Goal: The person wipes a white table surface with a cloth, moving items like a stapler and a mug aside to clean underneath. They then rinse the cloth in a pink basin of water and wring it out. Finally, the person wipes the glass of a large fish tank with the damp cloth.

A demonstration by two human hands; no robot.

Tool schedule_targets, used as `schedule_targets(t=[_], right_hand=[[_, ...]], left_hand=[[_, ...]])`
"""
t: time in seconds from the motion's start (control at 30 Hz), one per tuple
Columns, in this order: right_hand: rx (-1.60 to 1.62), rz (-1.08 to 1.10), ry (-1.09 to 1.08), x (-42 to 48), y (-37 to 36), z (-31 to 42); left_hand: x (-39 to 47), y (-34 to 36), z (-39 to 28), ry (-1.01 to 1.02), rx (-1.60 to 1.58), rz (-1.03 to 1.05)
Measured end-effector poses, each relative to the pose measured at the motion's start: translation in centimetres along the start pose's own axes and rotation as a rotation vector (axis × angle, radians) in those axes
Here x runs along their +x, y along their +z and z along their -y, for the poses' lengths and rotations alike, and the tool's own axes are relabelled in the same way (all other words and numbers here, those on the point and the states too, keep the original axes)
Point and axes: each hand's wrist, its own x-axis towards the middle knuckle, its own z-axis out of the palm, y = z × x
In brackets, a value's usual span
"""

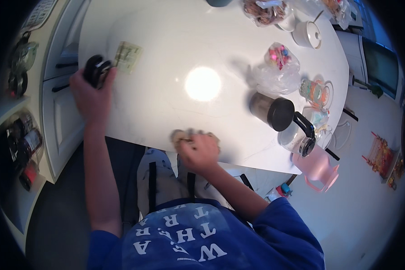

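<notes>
My left hand [93, 91] grips a small black object [96, 71], too blurred to name, above the left edge of the white marbled table [155, 101]. Just to the right of that object, a pale green and brown paper piece [127, 57] lies on the tabletop. At the table's near edge, my right hand [200, 152] is closed on a crumpled beige cloth [180, 136] with dark spots; both are blurred by motion. The cloth appears to rest on the tabletop.
On the right stand a black-lidded canister [271, 111], a glass carafe [295, 136], a pink pitcher [314, 167] and patterned glasses [314, 91]. Behind them are a plastic bag with colourful wrapped pieces [280, 71] and a white lidded pot [307, 34]. Cabinets [65, 118] border the left side.
</notes>
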Motion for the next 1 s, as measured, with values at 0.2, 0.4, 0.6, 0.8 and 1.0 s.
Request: schedule_targets(t=[0.2,0.4,0.6,0.8,1.0], right_hand=[[-0.253,-0.24,0.453,7.2,-0.1,-7.4],[-0.12,-0.14,0.235,7.8,1.7,-2.2],[-0.095,-0.16,0.174,-1.9,-2.4,-6.3],[-0.245,-0.284,0.432,11.5,1.1,-7.4],[0.072,-0.047,0.033,2.9,1.0,0.9]], left_hand=[[0.7,-0.4,-0.8,-0.03,0.191,0.093],[1.7,0.4,-1.4,-0.027,0.163,0.184],[0.0,-0.9,-1.3,-0.23,-0.272,0.223],[-1.1,0.1,5.6,-0.347,-0.091,0.005],[-1.8,3.5,9.5,-0.623,-0.4,0.086]])
